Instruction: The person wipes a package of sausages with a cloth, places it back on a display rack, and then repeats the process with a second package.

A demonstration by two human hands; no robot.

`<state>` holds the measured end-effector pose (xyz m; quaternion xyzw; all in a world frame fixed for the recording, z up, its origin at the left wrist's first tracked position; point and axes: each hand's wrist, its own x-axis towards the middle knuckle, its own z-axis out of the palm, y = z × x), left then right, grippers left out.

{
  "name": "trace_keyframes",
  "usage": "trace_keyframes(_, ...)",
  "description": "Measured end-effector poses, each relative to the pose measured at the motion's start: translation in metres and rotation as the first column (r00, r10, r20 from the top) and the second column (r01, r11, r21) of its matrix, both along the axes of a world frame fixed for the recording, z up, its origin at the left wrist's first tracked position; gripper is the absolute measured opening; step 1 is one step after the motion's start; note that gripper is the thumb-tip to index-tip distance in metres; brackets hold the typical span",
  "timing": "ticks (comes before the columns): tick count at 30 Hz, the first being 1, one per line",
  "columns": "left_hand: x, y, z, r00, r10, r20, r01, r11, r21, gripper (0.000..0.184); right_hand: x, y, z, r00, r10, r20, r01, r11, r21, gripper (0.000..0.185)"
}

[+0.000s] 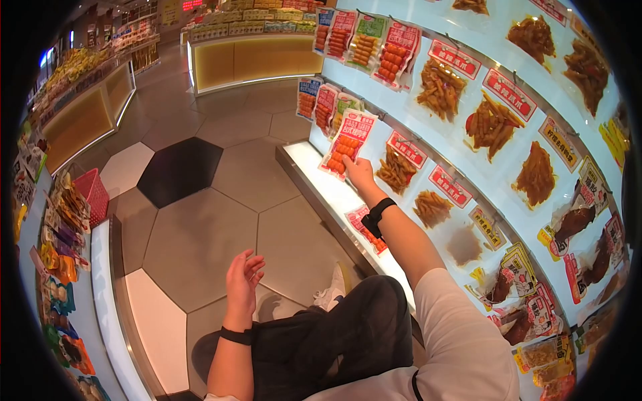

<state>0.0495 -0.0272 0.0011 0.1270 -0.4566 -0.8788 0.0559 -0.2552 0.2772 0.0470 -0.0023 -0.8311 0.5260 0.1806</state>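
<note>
My right hand [360, 175] is closed on the lower edge of a red and clear sausage packet [348, 139], thumb over its front. The packet is held upright in front of the lower hanging row, close to a red packet [326, 107] and a green packet [346, 110] on the rack. I cannot tell if it hangs from a hook. My left hand [245, 275] is held over the floor with fingers apart and nothing in it. Below my right wrist, another red sausage packet [366, 228] lies on the lit white ledge [314, 175].
Packs of chicken feet [440, 89] and other snacks hang on the backlit wall to the right. On the left stand a shelf of bagged snacks [67, 234] and a pink basket [91, 196]. Display counters [257, 65] stand farther back. My bent knee [381, 301] is beside the ledge.
</note>
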Motion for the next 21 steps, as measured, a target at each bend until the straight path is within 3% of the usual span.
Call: trace_keyframes(21, -0.001, 0.001, -0.003, 1.000, -0.006, 0.005, 0.006, 1.000, -0.008, 0.039, -0.005, -0.001, -0.002, 0.997, -0.069, -0.017, 0.069, 0.998, 0.012, 0.051)
